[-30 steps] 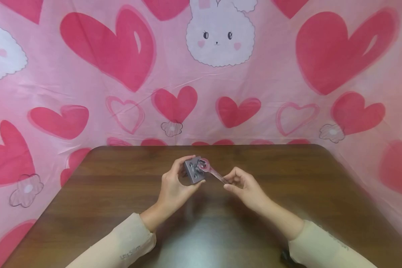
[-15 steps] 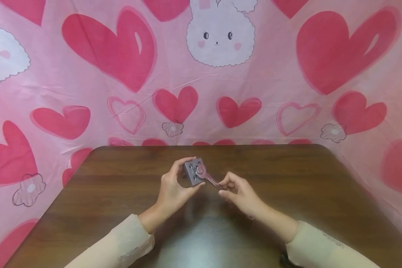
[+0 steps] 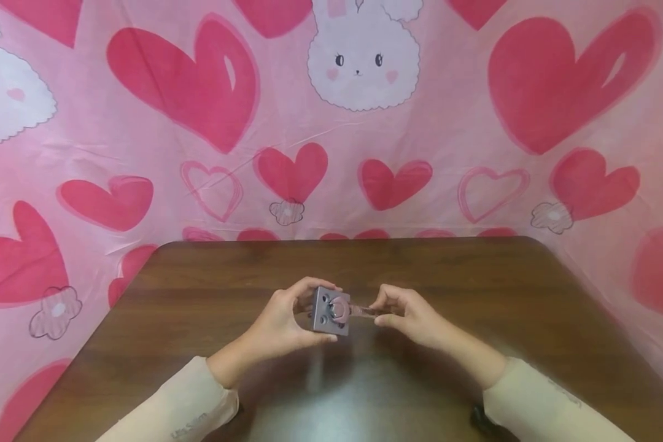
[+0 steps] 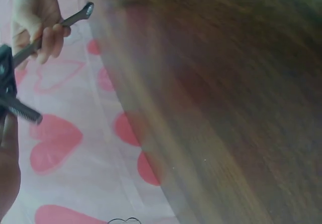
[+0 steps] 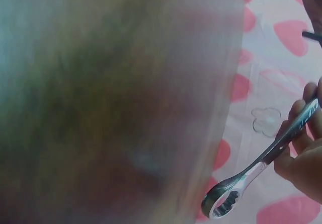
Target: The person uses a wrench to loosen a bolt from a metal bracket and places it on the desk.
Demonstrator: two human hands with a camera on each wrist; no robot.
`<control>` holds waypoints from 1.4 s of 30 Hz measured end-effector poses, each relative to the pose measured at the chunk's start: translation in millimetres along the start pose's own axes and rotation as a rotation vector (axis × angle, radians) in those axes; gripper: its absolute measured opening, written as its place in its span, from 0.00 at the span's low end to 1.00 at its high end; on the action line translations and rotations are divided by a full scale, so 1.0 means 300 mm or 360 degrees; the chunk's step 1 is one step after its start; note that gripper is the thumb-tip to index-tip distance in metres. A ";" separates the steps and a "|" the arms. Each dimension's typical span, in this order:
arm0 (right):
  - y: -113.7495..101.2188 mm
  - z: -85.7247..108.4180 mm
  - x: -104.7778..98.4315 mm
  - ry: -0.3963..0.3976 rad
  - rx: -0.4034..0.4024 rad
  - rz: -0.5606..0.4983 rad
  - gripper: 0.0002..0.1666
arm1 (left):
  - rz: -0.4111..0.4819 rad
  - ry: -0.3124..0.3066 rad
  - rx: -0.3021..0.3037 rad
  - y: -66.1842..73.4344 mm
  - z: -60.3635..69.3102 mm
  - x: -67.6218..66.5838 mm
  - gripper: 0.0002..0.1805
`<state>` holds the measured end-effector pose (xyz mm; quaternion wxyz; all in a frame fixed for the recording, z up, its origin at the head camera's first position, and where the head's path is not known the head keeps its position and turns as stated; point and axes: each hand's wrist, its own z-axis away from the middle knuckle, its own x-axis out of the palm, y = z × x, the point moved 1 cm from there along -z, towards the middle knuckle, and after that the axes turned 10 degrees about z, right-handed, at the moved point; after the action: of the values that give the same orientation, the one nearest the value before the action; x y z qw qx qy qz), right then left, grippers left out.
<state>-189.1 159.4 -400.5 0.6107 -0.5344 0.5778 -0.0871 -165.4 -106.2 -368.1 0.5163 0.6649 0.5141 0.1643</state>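
Observation:
Thumb and fingers of my left hand (image 3: 284, 319) grip a grey metal block (image 3: 321, 325) with several round holes in its face. My right hand (image 3: 414, 316) pinches the handle of a shiny wrench (image 3: 361, 311), whose ring end lies over the fitting at the block's middle. A threaded bolt (image 4: 22, 109) sticks out from the block in the left wrist view, where the wrench (image 4: 75, 18) crosses the right hand (image 4: 40, 25). In the right wrist view the wrench's other ring end (image 5: 221, 201) points away from the right hand (image 5: 307, 158).
Both hands are above a brown wooden table (image 3: 226, 264). Behind it hangs a pink cloth (image 3: 331, 129) printed with hearts and rabbits. Dark objects, partly hidden, lie by the right sleeve (image 3: 479, 418) and beside the left sleeve.
The left hand has brought the block down and slightly right, and the block has turned. The wrench has swung from slanting down to the right to nearly level, still pinched in the right hand.

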 end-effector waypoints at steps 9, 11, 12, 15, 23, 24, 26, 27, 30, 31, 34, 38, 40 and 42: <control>0.003 -0.005 -0.043 -0.0156 -0.0246 0.0086 0.08 | 0.0218 -0.0493 -0.0123 0.000 0.002 -0.006 0.37; 0.002 -0.007 -0.050 -0.0196 -0.0280 0.0120 0.07 | 0.0238 -0.0597 -0.0150 0.002 0.001 -0.003 0.37; 0.001 -0.008 -0.053 -0.0224 -0.0291 0.0126 0.07 | 0.0246 -0.0646 -0.0167 0.002 0.000 0.000 0.36; -0.009 -0.009 -0.057 -0.0290 -0.0309 0.0146 0.08 | 0.0259 -0.0789 -0.0215 0.002 0.001 0.008 0.36; -0.020 -0.009 -0.068 -0.0306 -0.0265 0.0184 0.10 | 0.0267 -0.0868 -0.0206 -0.005 0.001 0.021 0.36; -0.015 -0.008 -0.074 -0.0283 -0.0257 0.0184 0.10 | 0.0268 -0.0829 -0.0196 -0.006 0.000 0.018 0.36; -0.005 -0.006 -0.087 -0.0226 -0.0232 0.0177 0.11 | 0.0253 -0.0732 -0.0165 -0.009 -0.003 0.011 0.36; 0.001 -0.004 -0.095 -0.0193 -0.0210 0.0166 0.10 | 0.0249 -0.0679 -0.0156 -0.010 -0.005 0.007 0.36; 0.016 0.005 -0.118 -0.0082 -0.0112 0.0137 0.10 | 0.0233 -0.0504 -0.0140 -0.013 -0.010 -0.002 0.38; 0.020 0.009 -0.126 -0.0039 -0.0071 0.0124 0.09 | 0.0219 -0.0433 -0.0143 -0.015 -0.011 -0.004 0.38; 0.024 0.021 -0.140 0.0088 0.0040 0.0077 0.09 | 0.0161 -0.0188 -0.0132 -0.019 -0.019 -0.006 0.39; 0.015 0.030 -0.126 0.0226 0.0143 -0.0018 0.09 | -0.0036 0.0153 -0.0004 -0.027 -0.032 -0.004 0.40; 0.005 0.031 -0.106 0.0277 0.0203 -0.0073 0.09 | -0.0158 0.0291 0.0092 -0.031 -0.037 -0.002 0.41; -0.007 0.030 -0.085 0.0305 0.0274 -0.0136 0.10 | -0.0254 0.0402 0.0173 -0.035 -0.040 0.003 0.42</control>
<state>-189.0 181.8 -385.5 0.5920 -0.4933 0.6006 -0.2131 -179.5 -99.9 -372.4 0.4223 0.6230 0.6341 0.1772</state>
